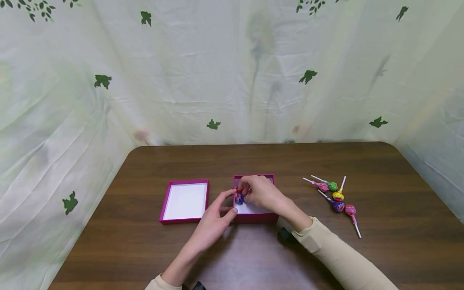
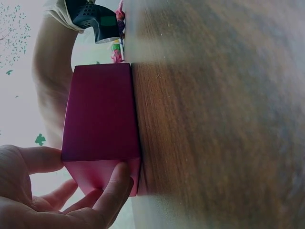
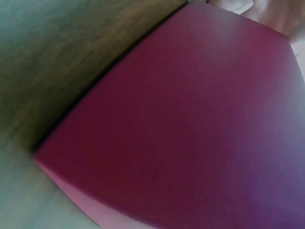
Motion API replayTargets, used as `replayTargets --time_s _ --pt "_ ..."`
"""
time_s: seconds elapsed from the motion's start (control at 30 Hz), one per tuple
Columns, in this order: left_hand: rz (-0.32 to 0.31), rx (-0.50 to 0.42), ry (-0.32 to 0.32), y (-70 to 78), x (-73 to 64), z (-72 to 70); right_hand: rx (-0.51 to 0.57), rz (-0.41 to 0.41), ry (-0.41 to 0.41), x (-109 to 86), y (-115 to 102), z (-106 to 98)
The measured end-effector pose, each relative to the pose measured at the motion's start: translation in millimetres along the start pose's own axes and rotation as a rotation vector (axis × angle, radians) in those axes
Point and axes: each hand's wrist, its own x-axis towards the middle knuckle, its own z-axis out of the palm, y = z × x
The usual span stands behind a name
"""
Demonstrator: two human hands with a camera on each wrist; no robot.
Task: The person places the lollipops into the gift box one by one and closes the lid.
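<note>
The right hand [image 1: 262, 193] curls inside the square magenta cardboard box [image 1: 255, 218], masking much of its interior; whether it pinches the half-hidden blue-and-red wrapped lollipop [image 1: 239, 199] there, I cannot tell. The left hand [image 1: 214, 220], fingers spread, touches the box's left side.

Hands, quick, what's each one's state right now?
Left hand: open, fingers touching the magenta box.
Right hand: fingers curled by a blue-wrapped lollipop in the box; grip cannot be told.
</note>
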Motion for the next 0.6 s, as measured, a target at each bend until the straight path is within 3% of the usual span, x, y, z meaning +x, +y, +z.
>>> replayTargets --time_s 0.23,0.6 --pt "-0.007 0.000 -0.003 0.1 -0.2 0.6 0.019 0.029 -0.001 -3.0 -5 -7" --pt "-0.006 0.027 -0.004 -0.2 0.9 -0.9 0.066 0.002 0.049 -18.6 -6 -33"
